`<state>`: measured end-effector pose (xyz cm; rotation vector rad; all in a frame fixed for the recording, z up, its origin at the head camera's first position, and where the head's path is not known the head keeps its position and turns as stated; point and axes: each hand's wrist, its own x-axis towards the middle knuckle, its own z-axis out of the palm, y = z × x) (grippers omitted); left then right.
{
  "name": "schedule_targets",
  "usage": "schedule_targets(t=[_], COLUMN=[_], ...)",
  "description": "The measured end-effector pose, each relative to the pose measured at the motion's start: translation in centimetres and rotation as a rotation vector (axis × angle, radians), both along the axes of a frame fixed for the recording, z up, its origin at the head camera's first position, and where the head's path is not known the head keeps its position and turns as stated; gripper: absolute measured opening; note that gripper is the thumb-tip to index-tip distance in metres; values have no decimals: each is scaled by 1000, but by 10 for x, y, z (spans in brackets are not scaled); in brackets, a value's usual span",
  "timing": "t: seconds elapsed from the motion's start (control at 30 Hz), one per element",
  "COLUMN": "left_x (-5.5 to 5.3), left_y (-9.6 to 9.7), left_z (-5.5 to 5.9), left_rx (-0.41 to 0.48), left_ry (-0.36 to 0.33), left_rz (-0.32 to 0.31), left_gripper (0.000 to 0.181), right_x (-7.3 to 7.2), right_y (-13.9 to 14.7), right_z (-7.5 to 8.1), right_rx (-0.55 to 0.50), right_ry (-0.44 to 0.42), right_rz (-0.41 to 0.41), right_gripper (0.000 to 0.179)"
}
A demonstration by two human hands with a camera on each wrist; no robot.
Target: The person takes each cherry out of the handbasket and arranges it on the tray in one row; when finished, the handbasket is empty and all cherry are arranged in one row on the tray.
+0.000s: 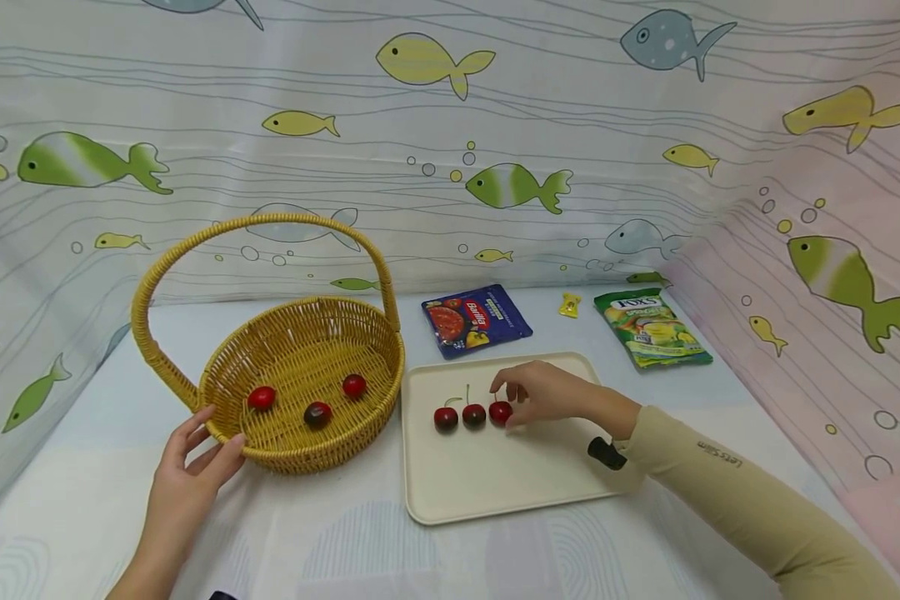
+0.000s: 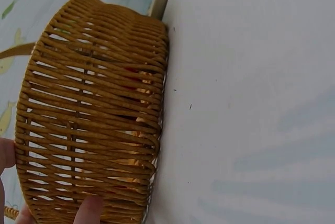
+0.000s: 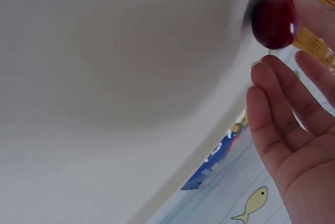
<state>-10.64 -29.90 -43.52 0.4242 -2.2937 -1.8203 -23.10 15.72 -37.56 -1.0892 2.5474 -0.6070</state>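
two hands, six cherries

Room above tray front; handle spans basket

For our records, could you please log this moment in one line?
left hand: touching round yellow wicker basket rim; right hand: at rightmost round dark-red cherry on cream rectangular tray; basket: three reddish cherries; tray: three stemmed cherries
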Motion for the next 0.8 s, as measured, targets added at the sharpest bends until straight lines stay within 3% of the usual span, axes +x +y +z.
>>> schedule_targets(t=[0.33, 0.63, 0.8], left_x=[3, 5, 8], left_y=[4, 7, 15], left_z=[5, 10, 22], left_rx=[41, 49, 30], left_ry=[-12, -4, -31], left_rz=[4, 5, 7], left_gripper=[72, 73, 73], right_x=[-2, -5, -9], right_y=[-9, -36, -53], right_z=[28, 49, 54], right_rx=[-70, -105, -119], right_ry=[18, 78, 73], right_rz=[20, 54, 90], right_gripper=[37, 33, 32])
